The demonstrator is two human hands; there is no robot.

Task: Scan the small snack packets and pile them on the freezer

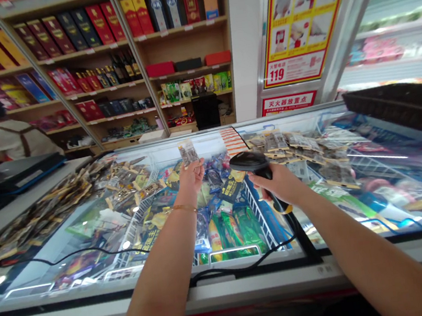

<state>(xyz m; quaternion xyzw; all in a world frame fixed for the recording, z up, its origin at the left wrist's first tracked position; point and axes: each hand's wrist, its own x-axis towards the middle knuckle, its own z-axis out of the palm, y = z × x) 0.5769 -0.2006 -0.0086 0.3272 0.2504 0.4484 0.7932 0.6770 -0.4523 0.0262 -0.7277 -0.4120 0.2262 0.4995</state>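
Note:
My left hand [193, 176] is raised above the glass-topped freezer, its fingers closed on a small clear packet [188, 152] with dark contents. My right hand [284, 185] is wrapped round the handle of a black barcode scanner [249, 161], whose head points left toward the packet. From the scanner a black cable [251, 265] runs down and left across the freezer front. Similar small packets lie in a spread pile [51, 203] to the left and another pile [304, 146] to the right. An orange-striped sheet [234, 140] lies behind the scanner.
Under the glass, a white wire basket [258, 211] holds colourful ice-cream packs. A dark brown tray [398, 109] sits at the right. Beyond the freezer are shelves [179, 28] of boxes and bottles. A person [19, 136] stands at the far left by a black device [26, 172].

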